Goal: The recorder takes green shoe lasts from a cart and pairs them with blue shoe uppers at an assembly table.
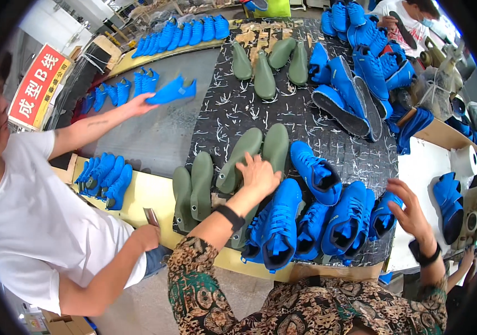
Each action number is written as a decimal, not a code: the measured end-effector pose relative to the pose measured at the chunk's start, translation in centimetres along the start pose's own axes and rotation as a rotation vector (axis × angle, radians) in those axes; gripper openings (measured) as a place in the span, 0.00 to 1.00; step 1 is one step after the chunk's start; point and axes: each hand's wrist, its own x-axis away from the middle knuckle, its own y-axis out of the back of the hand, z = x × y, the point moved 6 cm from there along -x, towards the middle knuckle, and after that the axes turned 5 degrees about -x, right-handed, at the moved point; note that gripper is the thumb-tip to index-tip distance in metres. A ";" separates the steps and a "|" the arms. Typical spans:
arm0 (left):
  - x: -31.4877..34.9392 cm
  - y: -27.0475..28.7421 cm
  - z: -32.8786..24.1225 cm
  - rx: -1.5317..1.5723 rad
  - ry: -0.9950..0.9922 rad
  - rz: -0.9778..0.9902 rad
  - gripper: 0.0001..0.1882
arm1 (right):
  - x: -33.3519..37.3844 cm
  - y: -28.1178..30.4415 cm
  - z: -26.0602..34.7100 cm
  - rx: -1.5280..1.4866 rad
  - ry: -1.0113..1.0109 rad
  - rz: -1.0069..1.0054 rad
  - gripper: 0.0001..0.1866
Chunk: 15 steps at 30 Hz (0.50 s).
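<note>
Green shoe last left of the black worktop's middle, my left hand over it, fingers spread, my right hand unclenched at the worktop's right edge, blue sneakers crowding its near edge, bare strip across its centre, four lasts toward its far edge

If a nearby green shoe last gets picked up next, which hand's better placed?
Left, I'd say: the left hand is spread over the green lasts. The right hand is raised farther off, with blue shoes between it and them.
</note>
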 end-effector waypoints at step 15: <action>-7.3 4.7 2.4 -0.116 0.126 -0.007 0.20 | 5.3 -4.8 -2.3 -0.152 -0.264 -0.029 0.14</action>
